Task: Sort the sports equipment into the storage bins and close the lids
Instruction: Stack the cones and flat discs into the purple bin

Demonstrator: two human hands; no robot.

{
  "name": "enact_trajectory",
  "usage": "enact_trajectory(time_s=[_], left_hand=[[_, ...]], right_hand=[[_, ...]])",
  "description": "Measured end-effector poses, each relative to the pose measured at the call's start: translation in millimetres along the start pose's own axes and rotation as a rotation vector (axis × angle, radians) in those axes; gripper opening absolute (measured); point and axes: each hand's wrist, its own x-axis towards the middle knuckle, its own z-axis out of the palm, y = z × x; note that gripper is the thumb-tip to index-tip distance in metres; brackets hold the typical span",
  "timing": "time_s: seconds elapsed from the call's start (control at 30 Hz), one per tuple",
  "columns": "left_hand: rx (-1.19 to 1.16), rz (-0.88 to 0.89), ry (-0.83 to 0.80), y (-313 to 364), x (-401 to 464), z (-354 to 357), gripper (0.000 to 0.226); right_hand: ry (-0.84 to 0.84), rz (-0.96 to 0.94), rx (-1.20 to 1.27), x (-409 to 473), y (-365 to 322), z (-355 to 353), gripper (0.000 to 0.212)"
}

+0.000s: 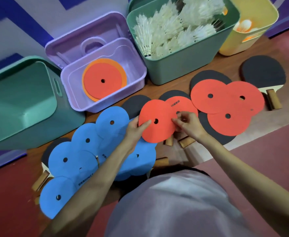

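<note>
Head view: I see both hands on one flat red foam disc with a centre hole [155, 123], held just above the pile. Left hand [136, 128] grips its left edge, thumb on top near the hole. Right hand [187, 123] pinches at its right edge, fingertips curled; I can't tell whether it also has the second red disc with black print [181, 105] that overlaps behind.

Three more red discs [225, 101] lie overlapped to the right, on top of black-faced table tennis paddles with wooden handles [264, 72]. More paddle faces and handles poke out under the held disc.

Cluster of flat blue foam discs [82, 158] lies left of my forearms, overlapping, also over paddles; one wooden handle shows at the far left edge.

All of it sits on the floor [277, 142], brown strip against red surface.

Bins in a row along the wall:
- large green plastic bin [20, 106], far left, tilted, nothing visible inside.
- lilac plastic bin [106, 103], lid open behind it, holds a red disc on an orange disc [104, 79].
- second green bin [183, 65], full of white feather shuttlecocks [171, 26].
- yellow bin [263, 19], far right, orange and white balls inside, partly hidden.

Light shirt fills the bottom of the frame.
</note>
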Motion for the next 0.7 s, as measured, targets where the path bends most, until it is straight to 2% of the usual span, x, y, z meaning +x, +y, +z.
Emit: enact_trajectory(time_s=[0.1, 0.17, 0.2, 0.27, 0.43, 0.57, 0.7], left_hand=[[0.029, 0.025, 0.057, 7.8, -1.2, -4.2, 0.031], [-0.004, 0.043, 0.106, 14.5, -0.5, -6.0, 0.028], [-0.013, 0.053, 0.135, 17.7, 0.7, -6.6, 0.026], [-0.031, 0.063, 0.194, 24.0, 2.3, -7.3, 0.023], [-0.129, 0.013, 0.286, 32.3, 5.3, -12.6, 0.015], [-0.143, 0.011, 0.354, 37.3, 8.0, -13.2, 0.017], [-0.154, -0.049, 0.365, 38.7, 7.0, -10.9, 0.016]], right_hand=[[-0.105, -0.084, -0.104, 17.9, -6.7, -1.0, 0.019], [-0.081, -0.130, -0.193, 35.7, -7.8, -7.8, 0.012], [-0.040, -0.141, -0.267, 47.9, -6.0, -12.8, 0.018], [0.005, -0.131, -0.504, 68.8, -5.2, -23.9, 0.045], [-0.117, -0.086, -0.857, 94.0, -7.2, -30.5, 0.089], [-0.142, -0.118, -1.027, 95.7, -9.2, -27.9, 0.094], [-0.179, -0.145, -1.063, 101.7, -12.6, -29.7, 0.093]])
